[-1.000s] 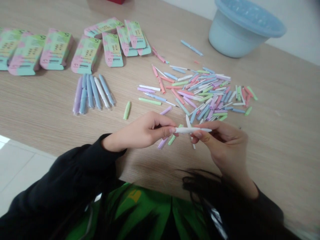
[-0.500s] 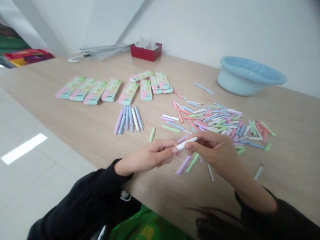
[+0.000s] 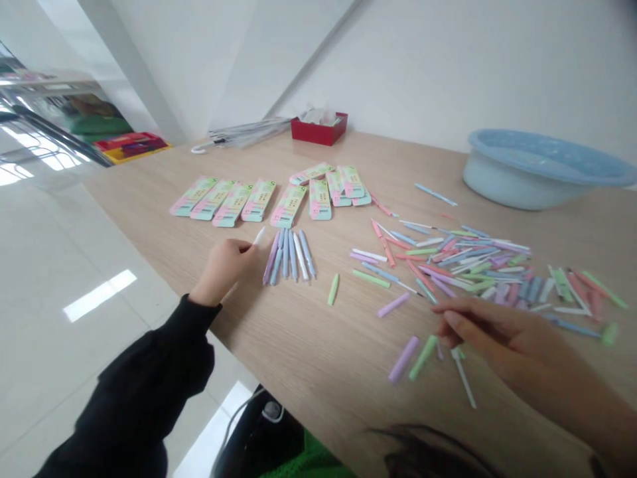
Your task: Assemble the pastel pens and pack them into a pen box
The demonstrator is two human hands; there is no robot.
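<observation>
My left hand (image 3: 225, 267) is closed around a white pen (image 3: 259, 236), whose end sticks out past the fingertips. It is just left of a row of assembled pens (image 3: 286, 255), purple, blue and white, lying side by side. My right hand (image 3: 490, 335) reaches to the near edge of a heap of loose pen parts (image 3: 468, 259). Its thumb and forefinger are pinched at the end of a thin blue-green pen part (image 3: 426, 292). Beneath that hand lie a white refill (image 3: 465, 382), a green barrel (image 3: 423, 358) and a purple barrel (image 3: 403, 358).
Several printed pen boxes (image 3: 231, 204) lie beyond the row. A light blue basin (image 3: 517, 179) stands back right. Near the wall are a red box (image 3: 318, 131) and a clear umbrella (image 3: 249, 133). A green pen piece (image 3: 333, 289) lies mid-table. The table's edge runs along the left.
My hands, together on the white pen before, have parted. The left has carried the pen left beside the row; the right has moved right to the loose parts. The view has shifted left.
</observation>
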